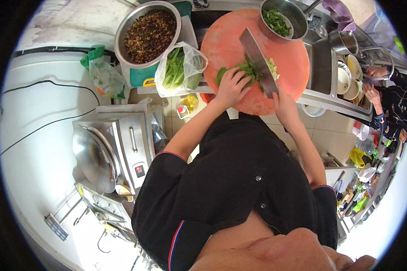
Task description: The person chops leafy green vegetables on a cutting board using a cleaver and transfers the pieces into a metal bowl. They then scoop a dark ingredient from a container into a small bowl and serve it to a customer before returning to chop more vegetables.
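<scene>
A round orange chopping board lies before me. My right hand grips the handle end of a broad cleaver, whose blade slants over the board to the upper left. Under the blade's left side, my left hand presses on a bunch of leafy greens with its fingers spread. Chopped pale green pieces lie just right of the blade. At the board's upper right edge, a steel bowl holds cut green leaves.
Left of the board are an open plastic bag of leafy vegetables and a steel basin of dark chopped food. A sink lies right, with stacked plates beyond. A co-worker's hands are at the far right. An oil jug stands below.
</scene>
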Demonstrator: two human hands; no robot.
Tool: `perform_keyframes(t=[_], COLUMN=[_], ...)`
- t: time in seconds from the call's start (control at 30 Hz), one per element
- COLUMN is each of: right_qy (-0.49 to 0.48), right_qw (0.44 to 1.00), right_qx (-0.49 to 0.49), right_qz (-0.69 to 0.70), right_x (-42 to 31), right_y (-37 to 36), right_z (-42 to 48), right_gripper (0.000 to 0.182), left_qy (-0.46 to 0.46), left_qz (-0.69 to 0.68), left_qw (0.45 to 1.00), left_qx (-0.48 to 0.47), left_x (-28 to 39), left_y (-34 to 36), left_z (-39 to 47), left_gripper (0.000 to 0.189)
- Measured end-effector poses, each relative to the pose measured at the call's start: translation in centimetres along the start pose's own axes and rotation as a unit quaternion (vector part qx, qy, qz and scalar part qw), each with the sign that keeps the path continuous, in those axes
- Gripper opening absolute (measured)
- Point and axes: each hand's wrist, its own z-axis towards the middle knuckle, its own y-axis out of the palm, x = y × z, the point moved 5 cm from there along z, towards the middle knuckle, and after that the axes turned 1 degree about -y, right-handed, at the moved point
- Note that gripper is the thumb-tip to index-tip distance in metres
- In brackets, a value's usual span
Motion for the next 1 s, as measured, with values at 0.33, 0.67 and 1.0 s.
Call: perform_keyframes(t=[0.33, 0.67, 1.0], right_qy=[0.024, 0.015, -0.011], right_qw=[0.989, 0.998, 0.990], right_qx=[-0.111, -0.046, -0.092], right_qz=[-0.100, -0.043, -0.107], right_x=[-2.3, -0.7, -0.9], right_y=[-0.4, 2.7, 2.9], right_z=[-1.7, 1.7, -0.5], right_gripper=[0.022, 0.023, 0.025], left_qy=[-0.060, -0.022, -0.060], left_qz=[-0.056, -0.012, -0.053], left_qw=[0.997, 1.000, 0.997], left_qx=[0.012, 0.011, -0.023], left_x=[-1.9, -0.9, -1.5], left_y=[1.0, -0.1, 0.1], left_z=[-0.8, -0.6, -0.5], left_gripper=[0.021, 0.018, 0.018])
